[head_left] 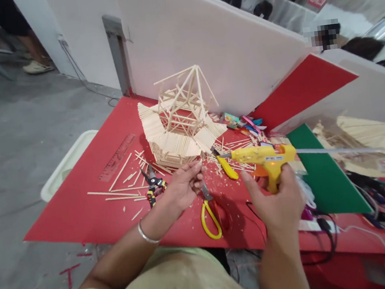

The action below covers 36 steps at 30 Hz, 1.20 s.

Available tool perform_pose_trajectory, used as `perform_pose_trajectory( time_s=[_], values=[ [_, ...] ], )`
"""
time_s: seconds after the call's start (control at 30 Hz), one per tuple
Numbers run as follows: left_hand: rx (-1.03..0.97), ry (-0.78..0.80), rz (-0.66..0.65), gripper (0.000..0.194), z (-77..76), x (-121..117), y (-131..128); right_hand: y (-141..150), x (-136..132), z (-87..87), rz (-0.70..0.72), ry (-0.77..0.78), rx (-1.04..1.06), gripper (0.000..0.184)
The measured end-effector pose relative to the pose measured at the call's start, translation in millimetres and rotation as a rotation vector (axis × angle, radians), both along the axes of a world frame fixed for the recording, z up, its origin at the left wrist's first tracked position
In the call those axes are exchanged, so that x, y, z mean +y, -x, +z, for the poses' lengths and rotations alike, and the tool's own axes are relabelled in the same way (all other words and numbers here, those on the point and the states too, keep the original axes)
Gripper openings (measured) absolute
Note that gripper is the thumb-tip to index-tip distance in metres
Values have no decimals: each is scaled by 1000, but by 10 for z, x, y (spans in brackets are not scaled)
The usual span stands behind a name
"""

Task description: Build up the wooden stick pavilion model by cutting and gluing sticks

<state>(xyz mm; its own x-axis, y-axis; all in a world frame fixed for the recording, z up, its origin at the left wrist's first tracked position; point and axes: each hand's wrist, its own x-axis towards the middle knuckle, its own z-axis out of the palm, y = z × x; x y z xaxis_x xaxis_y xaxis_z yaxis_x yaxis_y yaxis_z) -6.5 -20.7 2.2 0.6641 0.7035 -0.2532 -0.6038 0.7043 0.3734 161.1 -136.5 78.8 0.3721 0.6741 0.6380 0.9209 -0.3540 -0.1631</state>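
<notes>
My right hand is wrapped round the handle of a yellow hot glue gun, its nozzle pointing left. A long translucent glue stick sticks out of its back. My left hand is held palm up with curled fingers, left of the nozzle; whatever is between the fingertips, if anything, is too small to make out. Just beyond it stands a model of thin wooden sticks, with an open pointed frame above flared slatted roof panels. Yellow-handled scissors lie below the hand, and a yellow utility knife lies to its right.
Black-and-yellow cutters lie among loose sticks, near a clear ruler. A green board, cables and a second wooden piece crowd the right. A white partition rises behind the red tabletop.
</notes>
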Motion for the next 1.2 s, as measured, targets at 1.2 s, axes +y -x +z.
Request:
perform_pose_trajectory(
  time_s=[1.2],
  values=[
    [-168, 162, 37, 28, 130, 21, -148, -125, 487, 304, 181, 55, -604, 38]
  ],
)
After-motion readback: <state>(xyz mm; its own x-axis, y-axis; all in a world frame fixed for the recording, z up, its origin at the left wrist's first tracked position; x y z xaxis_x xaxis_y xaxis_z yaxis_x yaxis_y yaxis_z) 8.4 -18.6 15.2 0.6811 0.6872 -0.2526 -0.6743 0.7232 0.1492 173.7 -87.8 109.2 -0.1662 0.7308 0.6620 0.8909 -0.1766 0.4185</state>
